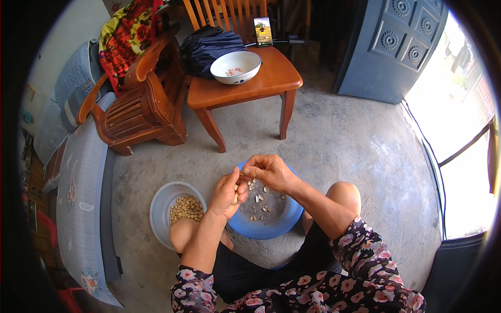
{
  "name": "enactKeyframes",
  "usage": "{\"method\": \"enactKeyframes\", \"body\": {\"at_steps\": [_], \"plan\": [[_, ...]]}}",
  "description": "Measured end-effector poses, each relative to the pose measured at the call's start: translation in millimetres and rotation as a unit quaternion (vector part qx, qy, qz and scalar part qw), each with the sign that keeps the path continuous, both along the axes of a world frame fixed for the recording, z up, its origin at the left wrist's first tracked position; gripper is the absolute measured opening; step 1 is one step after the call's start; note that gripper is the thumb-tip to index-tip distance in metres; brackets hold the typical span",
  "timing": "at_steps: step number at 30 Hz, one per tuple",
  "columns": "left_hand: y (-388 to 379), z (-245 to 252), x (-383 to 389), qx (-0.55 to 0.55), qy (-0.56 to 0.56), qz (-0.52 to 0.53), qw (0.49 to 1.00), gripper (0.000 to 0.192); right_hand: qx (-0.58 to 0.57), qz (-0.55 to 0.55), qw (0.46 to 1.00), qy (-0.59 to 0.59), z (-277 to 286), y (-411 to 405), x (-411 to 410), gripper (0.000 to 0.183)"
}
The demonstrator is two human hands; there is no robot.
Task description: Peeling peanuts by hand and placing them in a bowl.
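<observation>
My left hand (229,193) is curled around several unshelled peanuts (235,195), which show between its fingers. Thumb and forefinger of my right hand (272,172) pinch at the left fingertips, on what looks like a peanut, mostly hidden by the fingers. Both hands are above a blue plastic basin (266,232), where broken peanut shells (259,198) lie scattered. To the left, a grey basin (158,211) holds a heap of whole peanuts (186,209). A white bowl (235,58) with a few shelled pink kernels (233,71) stands on a wooden chair (266,74).
A lit phone (262,32) leans upright on the chair, beside a folded dark umbrella (211,47). At the left are a wooden armchair (137,113) and a cloth-covered surface (80,219). A blue door (391,51) stands ajar by the bright doorway. My bent knees flank the blue basin.
</observation>
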State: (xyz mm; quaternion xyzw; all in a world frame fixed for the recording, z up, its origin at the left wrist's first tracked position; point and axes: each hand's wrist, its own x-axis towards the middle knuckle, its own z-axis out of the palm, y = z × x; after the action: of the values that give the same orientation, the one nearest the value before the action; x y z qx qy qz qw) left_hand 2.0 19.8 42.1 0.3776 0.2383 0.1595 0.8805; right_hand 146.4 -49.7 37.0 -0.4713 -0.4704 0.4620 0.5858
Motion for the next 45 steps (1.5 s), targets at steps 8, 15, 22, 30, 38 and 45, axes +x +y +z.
{"method": "enactKeyframes", "body": {"at_steps": [8, 15, 22, 30, 38, 45], "plan": [[-3.5, 3.3, 3.1, 0.025, 0.053, 0.059, 0.997, 0.032, -0.040, -0.056, 0.981, -0.181, 26.8, -9.5, -7.3, 0.019], [0.9, 0.9, 1.6, 0.009, 0.019, 0.054, 0.998, 0.027, 0.034, -0.066, 0.989, -0.130, 9.9, -0.6, -10.1, 0.024], [-0.8, 1.6, 3.3, 0.016, 0.029, 0.071, 0.997, 0.027, 0.013, -0.081, 0.978, -0.192, 19.5, -5.3, -12.4, 0.022], [0.0, -5.7, -1.0, 0.033, 0.017, 0.046, 0.998, 0.025, 0.001, -0.100, 0.972, -0.214, 23.5, -7.2, -14.1, 0.023], [1.3, -2.8, -1.6, 0.021, 0.032, 0.030, 0.999, 0.028, -0.061, -0.038, 0.989, -0.129, 28.2, -9.5, -7.9, 0.019], [4.3, -5.7, -1.7, 0.040, 0.033, 0.021, 0.998, 0.028, -0.063, -0.070, 0.970, -0.224, 29.4, -9.7, -11.0, 0.024]]}}
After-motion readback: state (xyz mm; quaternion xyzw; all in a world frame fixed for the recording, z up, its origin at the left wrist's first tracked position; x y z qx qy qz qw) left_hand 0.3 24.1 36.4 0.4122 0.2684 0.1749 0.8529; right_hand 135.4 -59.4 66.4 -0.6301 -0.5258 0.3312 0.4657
